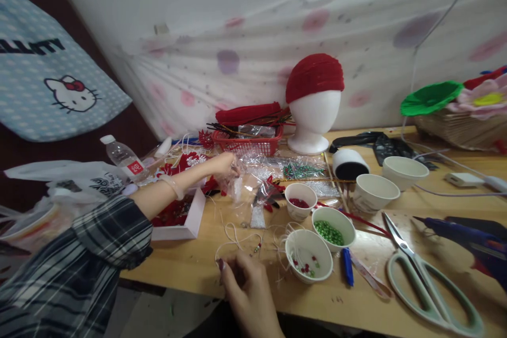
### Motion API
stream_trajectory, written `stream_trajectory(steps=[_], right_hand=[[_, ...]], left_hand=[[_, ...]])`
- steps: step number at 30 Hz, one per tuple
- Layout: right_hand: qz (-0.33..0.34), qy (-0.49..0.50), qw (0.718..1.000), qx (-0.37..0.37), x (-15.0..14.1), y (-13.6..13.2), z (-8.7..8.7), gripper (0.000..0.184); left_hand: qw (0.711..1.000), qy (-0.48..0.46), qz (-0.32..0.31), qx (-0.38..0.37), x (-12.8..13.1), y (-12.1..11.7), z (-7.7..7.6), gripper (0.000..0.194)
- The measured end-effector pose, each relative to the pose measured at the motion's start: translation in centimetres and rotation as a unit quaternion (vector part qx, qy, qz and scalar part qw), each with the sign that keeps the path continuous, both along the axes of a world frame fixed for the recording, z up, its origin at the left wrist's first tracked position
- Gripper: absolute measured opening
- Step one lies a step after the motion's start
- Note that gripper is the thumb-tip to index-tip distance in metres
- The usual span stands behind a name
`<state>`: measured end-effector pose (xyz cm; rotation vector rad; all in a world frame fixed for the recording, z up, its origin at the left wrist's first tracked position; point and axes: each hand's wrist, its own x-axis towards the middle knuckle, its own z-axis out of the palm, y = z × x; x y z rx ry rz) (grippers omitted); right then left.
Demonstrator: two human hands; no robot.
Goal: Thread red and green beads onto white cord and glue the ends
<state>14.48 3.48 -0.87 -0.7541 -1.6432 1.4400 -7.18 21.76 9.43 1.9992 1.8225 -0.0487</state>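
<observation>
My left hand (225,163) reaches across the table, its fingers closed on a crinkled clear plastic bag (241,177). Near the front edge, my right hand (249,285) pinches thumb against finger. A thin white cord (232,229) runs to that pinch and loops over the table; small beads (257,247) sit on it. Right of this hand stand paper cups: one with a few red and green beads and white strands (309,259), one with green beads (329,232), one with dark red beads (300,203). Beyond lie flat bags of green beads (303,170).
Large scissors (420,269) and a blue glue gun (467,237) lie at the right. A white foam head (315,116) wears a red knit cap. A red basket (247,142), white box (196,214) and plastic bottle (121,156) stand behind or left. More paper cups (376,193) stand right.
</observation>
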Motion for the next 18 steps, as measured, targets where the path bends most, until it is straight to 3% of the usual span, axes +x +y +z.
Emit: stream_trajectory(steps=[3,14,18], right_hand=[[-0.003,-0.001,1.000,0.000,0.0,0.0,0.0,0.030],[-0.005,-0.007,1.000,0.006,-0.1,-0.1,0.0,0.029],[-0.007,-0.002,1.000,0.013,0.1,0.0,0.4,0.029]], left_hand=[[1.000,0.024,0.009,0.009,-0.4,0.4,1.0,0.035],[0.996,0.074,0.005,0.051,0.0,-1.3,2.3,0.033],[0.993,0.074,0.017,0.086,0.3,-2.1,3.7,0.031]])
